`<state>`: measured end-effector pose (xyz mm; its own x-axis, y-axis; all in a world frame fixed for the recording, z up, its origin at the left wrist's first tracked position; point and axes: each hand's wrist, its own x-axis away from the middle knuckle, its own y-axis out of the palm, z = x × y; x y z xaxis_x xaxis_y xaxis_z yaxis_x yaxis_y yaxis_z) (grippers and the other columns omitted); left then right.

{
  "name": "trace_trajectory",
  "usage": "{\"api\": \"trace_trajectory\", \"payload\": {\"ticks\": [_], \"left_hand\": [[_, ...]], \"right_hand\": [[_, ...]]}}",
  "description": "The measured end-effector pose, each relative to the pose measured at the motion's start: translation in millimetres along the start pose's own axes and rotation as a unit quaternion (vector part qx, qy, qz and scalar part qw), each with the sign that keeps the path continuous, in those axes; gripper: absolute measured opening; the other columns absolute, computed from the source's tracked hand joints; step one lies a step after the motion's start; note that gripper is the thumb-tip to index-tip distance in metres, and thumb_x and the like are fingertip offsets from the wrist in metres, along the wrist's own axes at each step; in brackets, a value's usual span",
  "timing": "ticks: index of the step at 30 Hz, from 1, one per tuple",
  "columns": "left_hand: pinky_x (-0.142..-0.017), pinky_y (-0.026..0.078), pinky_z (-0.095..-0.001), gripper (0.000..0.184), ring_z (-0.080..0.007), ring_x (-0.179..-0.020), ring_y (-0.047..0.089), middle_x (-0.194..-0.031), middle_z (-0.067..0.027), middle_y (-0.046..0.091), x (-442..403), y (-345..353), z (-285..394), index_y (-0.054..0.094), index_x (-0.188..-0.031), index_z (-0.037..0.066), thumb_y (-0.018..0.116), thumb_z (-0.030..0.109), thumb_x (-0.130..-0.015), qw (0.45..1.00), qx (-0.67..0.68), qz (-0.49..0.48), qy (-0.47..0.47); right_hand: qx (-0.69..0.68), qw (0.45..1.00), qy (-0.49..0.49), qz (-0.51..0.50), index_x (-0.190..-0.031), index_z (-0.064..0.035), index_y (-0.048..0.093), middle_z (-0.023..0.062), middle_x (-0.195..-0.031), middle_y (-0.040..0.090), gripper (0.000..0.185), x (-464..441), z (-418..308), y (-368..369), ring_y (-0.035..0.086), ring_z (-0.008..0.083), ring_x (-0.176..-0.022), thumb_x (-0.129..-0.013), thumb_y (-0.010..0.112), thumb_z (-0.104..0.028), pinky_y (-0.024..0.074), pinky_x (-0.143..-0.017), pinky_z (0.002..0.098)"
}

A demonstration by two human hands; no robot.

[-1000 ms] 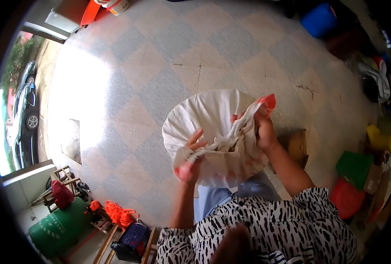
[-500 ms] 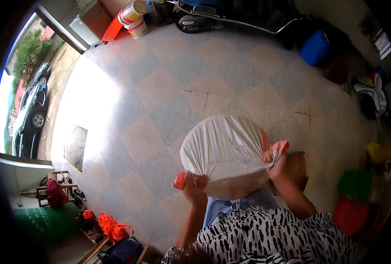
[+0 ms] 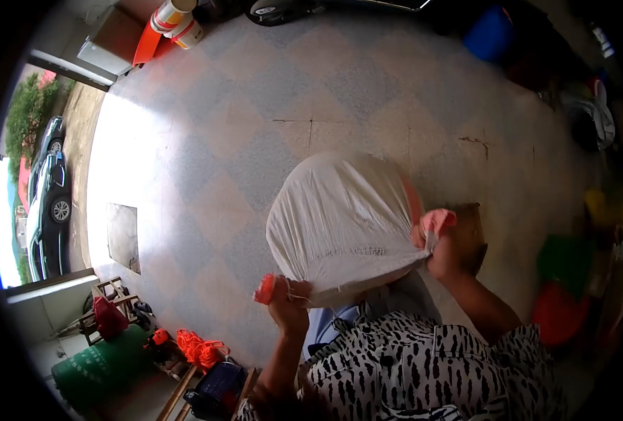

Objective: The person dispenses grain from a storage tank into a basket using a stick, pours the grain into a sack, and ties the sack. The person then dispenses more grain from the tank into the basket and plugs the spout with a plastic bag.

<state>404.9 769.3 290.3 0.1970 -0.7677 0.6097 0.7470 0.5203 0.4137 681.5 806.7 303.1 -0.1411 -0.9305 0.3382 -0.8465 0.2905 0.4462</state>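
A full white woven sack (image 3: 343,217) with reddish-orange ends hangs between my two hands in front of my body, its surface creased toward both grips. My left hand (image 3: 288,300) is closed round one gathered corner, and a reddish tip pokes out past the fingers. At the other corner my right hand (image 3: 439,251) is a fist on the bunched cloth, with a reddish end sticking up above it. What the sack contains is hidden. Behind my right hand, partly covered, stands a brown wooden stool or box (image 3: 471,235).
Buckets (image 3: 178,24) are stacked at the upper left near an open doorway with cars (image 3: 50,203) outside. A green cylinder (image 3: 104,365), orange rope (image 3: 201,349) and a blue container (image 3: 217,389) lie lower left. A blue barrel (image 3: 489,34) stands upper right; red and green items (image 3: 563,312) lie right.
The sack and both hands have shifted up and slightly left in view, and the sack's near side has tipped up. Both hands keep their grip. The camera view has turned a little.
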Motion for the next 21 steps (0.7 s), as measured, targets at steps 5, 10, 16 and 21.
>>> {"api": "trace_trajectory", "payload": {"ticks": [5,10,16,21], "left_hand": [[-0.049,0.039,-0.0303,0.031,-0.0136,-0.040,0.036,-0.048,-0.0018,0.040,-113.3,58.3,19.5,0.038,-0.061,0.011,0.040,0.023,-0.089,0.994,0.084,-0.045,0.050],[-0.047,0.033,-0.0274,0.034,-0.0118,-0.040,0.026,-0.046,0.0010,0.026,-161.7,64.2,46.2,0.032,-0.057,0.012,0.040,0.023,-0.089,0.988,0.141,-0.030,0.059],[-0.043,0.029,-0.0268,0.033,-0.0121,-0.040,0.026,-0.045,0.0011,0.025,-164.3,59.5,41.5,0.034,-0.058,0.013,0.044,0.026,-0.087,0.977,0.213,-0.018,-0.004],[-0.041,0.028,-0.0270,0.033,-0.0117,-0.039,0.027,-0.045,0.0009,0.028,-171.6,79.7,34.3,0.034,-0.057,0.012,0.045,0.025,-0.086,0.985,0.165,-0.013,-0.038]], "right_hand": [[-0.033,0.986,0.060,0.152,-0.068,-0.0111,0.042,0.0020,-0.056,0.043,0.026,-143.0,21.7,11.6,0.037,0.0134,-0.044,-0.085,0.040,-0.030,0.0309,-0.047,0.0269],[-0.080,0.985,0.066,0.135,-0.077,-0.0099,0.050,0.0019,-0.068,0.049,0.019,-170.1,6.4,55.9,0.046,0.0134,-0.059,-0.085,0.044,-0.026,0.0380,-0.058,0.0255],[0.346,0.912,-0.204,0.081,-0.108,-0.0027,0.048,0.0083,-0.105,0.050,0.039,-160.4,-55.2,69.0,0.046,0.0179,-0.098,-0.075,0.058,-0.021,0.0332,-0.088,0.0291],[0.691,0.557,-0.347,-0.304,-0.130,-0.0030,0.028,0.0176,-0.124,0.037,0.083,-104.1,-35.4,144.2,0.035,0.0293,-0.117,-0.060,0.069,-0.022,0.0161,-0.101,0.0494]]}}
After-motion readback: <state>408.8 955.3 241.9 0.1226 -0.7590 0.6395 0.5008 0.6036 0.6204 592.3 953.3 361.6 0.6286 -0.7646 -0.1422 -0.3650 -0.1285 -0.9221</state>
